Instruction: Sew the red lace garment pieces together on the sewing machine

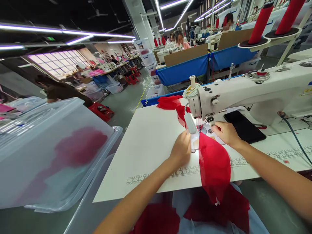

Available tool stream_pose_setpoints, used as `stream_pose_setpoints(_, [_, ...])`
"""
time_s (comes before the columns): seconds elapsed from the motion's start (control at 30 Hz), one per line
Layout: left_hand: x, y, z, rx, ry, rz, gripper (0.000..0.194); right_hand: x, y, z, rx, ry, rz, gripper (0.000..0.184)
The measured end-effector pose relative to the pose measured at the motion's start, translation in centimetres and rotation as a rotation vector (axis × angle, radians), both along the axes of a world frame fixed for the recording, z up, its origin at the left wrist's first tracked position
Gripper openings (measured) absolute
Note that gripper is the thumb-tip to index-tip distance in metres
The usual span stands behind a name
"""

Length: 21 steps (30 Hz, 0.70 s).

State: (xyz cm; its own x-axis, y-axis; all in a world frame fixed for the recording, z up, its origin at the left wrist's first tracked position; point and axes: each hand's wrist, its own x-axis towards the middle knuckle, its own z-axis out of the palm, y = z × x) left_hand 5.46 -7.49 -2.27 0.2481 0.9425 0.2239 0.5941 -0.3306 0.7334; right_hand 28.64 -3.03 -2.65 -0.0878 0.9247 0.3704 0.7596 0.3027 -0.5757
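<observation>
Strip lights (31, 29) cross the upper left of the frame, and a white tabletop (146, 136) fills the centre. Red fabric (214, 162) lies right of centre, its upper end near the needle area (199, 128) of our sewing machine (229, 96), its lower end hanging past the near edge. Our left hand (180, 149) is half curled below the small lamp (190, 123); we cannot tell whether it grips anything. Our right hand (227, 132) has its fingers bent nearly together, any hold unclear. We seem to be positioning fabric for stitching; the next move calls for keeping it flat, fingertips clear.
</observation>
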Motion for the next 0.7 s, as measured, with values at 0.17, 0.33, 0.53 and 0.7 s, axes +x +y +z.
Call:
stream_pose_setpoints(0.17, [3.3, -7.6, 0.3, 0.163, 0.429, -0.097, 0.037, 0.2, -0.4, 0.3, -0.095, 0.028, -0.01, 0.026])
stream_pose_setpoints(0.33, [3.6, -8.5, -0.3, 0.069, 0.616, 0.054, 0.008, 1.4, -2.7, 1.9, -0.267, -0.062, 0.118, 0.013])
stream_pose_setpoints(0.53, [2.1, -8.5, -0.5, -0.033, 0.394, 0.082, 0.015, 1.7, -7.9, 2.6, -0.299, -0.298, 0.029, 0.025])
stream_pose_setpoints(0.7, [2.8, -8.8, 0.0, 0.089, 0.477, 0.037, 0.05, 1.0, -10.5, 1.8, -0.297, -0.164, 0.025, 0.021])
